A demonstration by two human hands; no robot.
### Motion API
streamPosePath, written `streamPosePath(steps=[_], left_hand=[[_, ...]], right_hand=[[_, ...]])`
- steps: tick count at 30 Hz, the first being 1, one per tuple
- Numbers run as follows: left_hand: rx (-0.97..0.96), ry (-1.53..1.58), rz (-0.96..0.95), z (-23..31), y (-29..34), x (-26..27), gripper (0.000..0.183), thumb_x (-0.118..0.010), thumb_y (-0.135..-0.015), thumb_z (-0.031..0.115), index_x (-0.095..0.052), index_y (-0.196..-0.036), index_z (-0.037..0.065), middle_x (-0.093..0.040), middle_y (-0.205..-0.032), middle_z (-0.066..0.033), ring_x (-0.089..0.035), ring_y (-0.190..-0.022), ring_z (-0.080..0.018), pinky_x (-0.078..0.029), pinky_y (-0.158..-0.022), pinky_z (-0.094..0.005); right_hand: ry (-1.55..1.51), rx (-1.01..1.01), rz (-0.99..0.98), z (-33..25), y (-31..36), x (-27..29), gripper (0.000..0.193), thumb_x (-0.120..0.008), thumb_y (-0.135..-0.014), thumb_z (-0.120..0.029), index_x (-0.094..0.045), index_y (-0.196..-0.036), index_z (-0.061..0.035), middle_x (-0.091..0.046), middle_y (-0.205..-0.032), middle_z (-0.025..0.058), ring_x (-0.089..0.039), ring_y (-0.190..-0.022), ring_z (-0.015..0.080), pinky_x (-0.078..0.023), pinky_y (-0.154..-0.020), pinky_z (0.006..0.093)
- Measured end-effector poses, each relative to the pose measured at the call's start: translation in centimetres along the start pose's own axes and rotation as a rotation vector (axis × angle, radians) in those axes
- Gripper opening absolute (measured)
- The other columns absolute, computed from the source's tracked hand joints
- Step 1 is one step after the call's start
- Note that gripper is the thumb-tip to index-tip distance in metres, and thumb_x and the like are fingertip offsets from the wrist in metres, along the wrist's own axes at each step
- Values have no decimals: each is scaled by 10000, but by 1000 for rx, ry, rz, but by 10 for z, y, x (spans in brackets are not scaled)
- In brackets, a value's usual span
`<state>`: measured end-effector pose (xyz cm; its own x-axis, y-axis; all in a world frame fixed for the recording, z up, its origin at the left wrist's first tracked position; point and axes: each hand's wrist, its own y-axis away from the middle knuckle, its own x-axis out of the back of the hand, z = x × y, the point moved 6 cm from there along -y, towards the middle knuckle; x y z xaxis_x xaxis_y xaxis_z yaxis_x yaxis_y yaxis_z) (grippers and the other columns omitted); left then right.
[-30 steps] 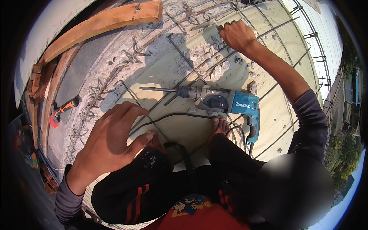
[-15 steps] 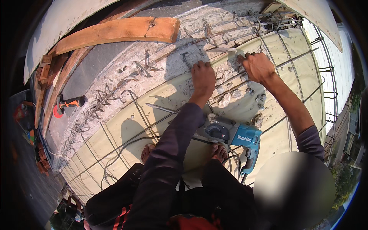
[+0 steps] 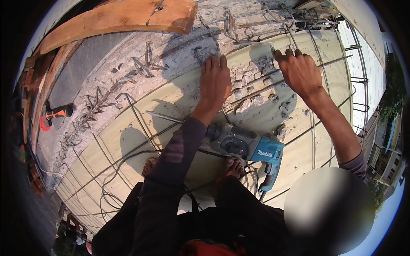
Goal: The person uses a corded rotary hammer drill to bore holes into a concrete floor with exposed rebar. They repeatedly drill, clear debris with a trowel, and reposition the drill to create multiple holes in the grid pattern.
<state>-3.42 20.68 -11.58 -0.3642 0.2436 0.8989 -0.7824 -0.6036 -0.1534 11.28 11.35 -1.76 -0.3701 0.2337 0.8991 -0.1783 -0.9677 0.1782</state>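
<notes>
A cream sheet (image 3: 128, 128) lies under a grid of steel reinforcing bars. Its far edge runs between my two hands. My left hand (image 3: 216, 81) is at that edge beside a bent bar, fingers pointing away and closed on the sheet. Farther right, my right hand (image 3: 301, 72) has its fingers curled over the same edge; the fingertips are partly hidden. Broken concrete chunks (image 3: 245, 102) are scattered on the sheet between and below my hands. Nearer to me, a teal and black rotary hammer (image 3: 243, 145) rests on its side, its chisel bit extending left beneath my left forearm.
A thick wooden beam (image 3: 115, 19) crosses the upper left. Bent bar ends (image 3: 94, 106) stick out of rough concrete. An orange and black power tool with a red disc (image 3: 57, 114) lies at far left. The black cable (image 3: 106, 183) loops near my feet. Bar cages (image 3: 363, 81) stand along the right edge.
My right hand has shifted right, farther from my left hand, and more concrete chunks show between them. The whole view has shifted slightly. The rotary hammer still lies in place.
</notes>
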Motion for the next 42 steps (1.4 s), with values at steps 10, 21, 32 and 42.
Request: streamPosePath(steps=[10, 21, 32, 42], left_hand=[[-100, 80, -45, 7, 19, -5, 200, -591, -711, 20, -635, -904, -3, -606, -893, -121, -582, -886, -300, -484, -810, -385], [-19, -120, -163, 36, 32, -11, 231, -555, -755, 71, -674, -914, -49, -611, -959, -140, -600, -944, -288, -536, -774, -376], [5, -172, -142, 41, 41, -26, 332, -549, -835, 157, -632, -1062, -70, -578, -1125, -167, -558, -1058, -317, -453, -930, -403], [4, -225, -98, 33, 51, -28, 476, -562, -871, 258, -553, -1207, -79, -541, -1235, -213, -508, -1161, -358, -366, -1025, -418]], right_hand=[[-78, 129, -48, -13, -6, 27, 158, -525, -839, -108, -677, -849, -66, -665, -772, 124, -678, -728, 254, -528, -627, 362], [-112, 93, -226, -36, -5, 12, 171, -527, -845, -105, -648, -960, -70, -669, -826, 135, -678, -790, 253, -544, -662, 361], [-95, 7, -325, -57, -10, -3, 165, -529, -829, -96, -650, -939, -75, -667, -869, 145, -678, -811, 277, -537, -618, 376], [-189, -66, -100, -66, 26, 34, 384, -508, -830, -76, -559, -1210, -56, -640, -877, 167, -658, -808, 303, -541, -606, 385]])
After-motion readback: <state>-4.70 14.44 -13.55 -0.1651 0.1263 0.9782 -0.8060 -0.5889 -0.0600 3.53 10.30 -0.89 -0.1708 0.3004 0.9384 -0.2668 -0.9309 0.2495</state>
